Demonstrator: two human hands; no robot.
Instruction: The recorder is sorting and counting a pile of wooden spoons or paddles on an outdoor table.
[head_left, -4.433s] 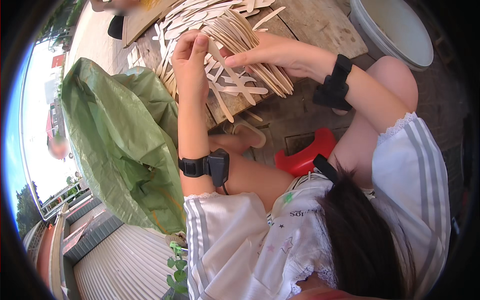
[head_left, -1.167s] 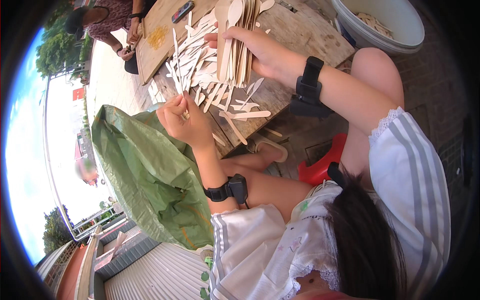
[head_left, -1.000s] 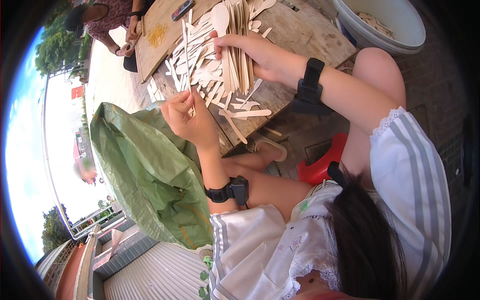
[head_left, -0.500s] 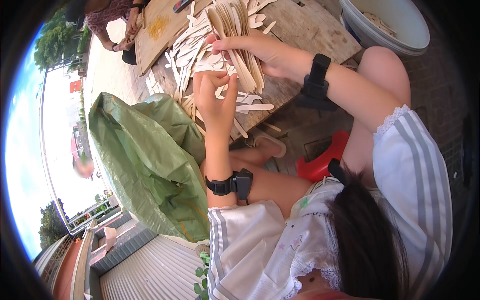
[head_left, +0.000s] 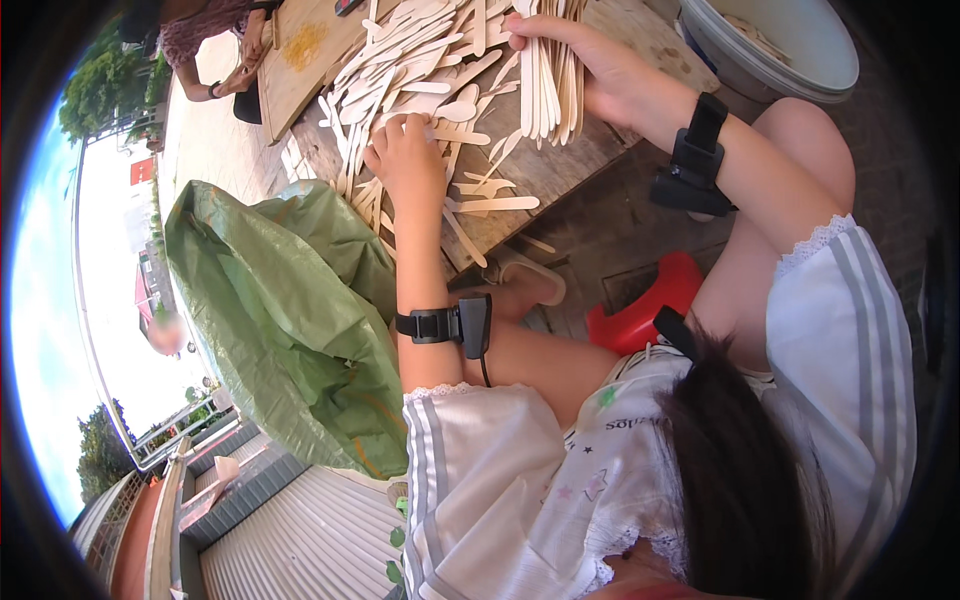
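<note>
My right hand (head_left: 612,80) is wrapped round a thick bundle of flat wooden spoons (head_left: 549,95), their handle ends pointing down toward me. The bundle is upright above the right part of the wooden table (head_left: 612,140). Over the near left edge of a loose pile of wooden cutlery (head_left: 400,75) is my left hand (head_left: 408,160). Its fingers are bent and slightly apart, reaching down to the pieces, with no piece seen in its grip. Single sticks and forks lie beside it near the table's front corner, among them a pale stick (head_left: 495,204).
A white bucket (head_left: 800,75) with some wooden pieces inside stands at the far right. A green sack (head_left: 270,310) hangs at my left. A red stool (head_left: 645,305) is below the table. Across from me, another person's hands (head_left: 235,75) rest near a board (head_left: 300,75) holding yellow bits.
My right hand has moved right with the spoon bundle, away from my left hand. My left hand, pinched close to the bundle before, has dropped over the pile with fingers loosened.
</note>
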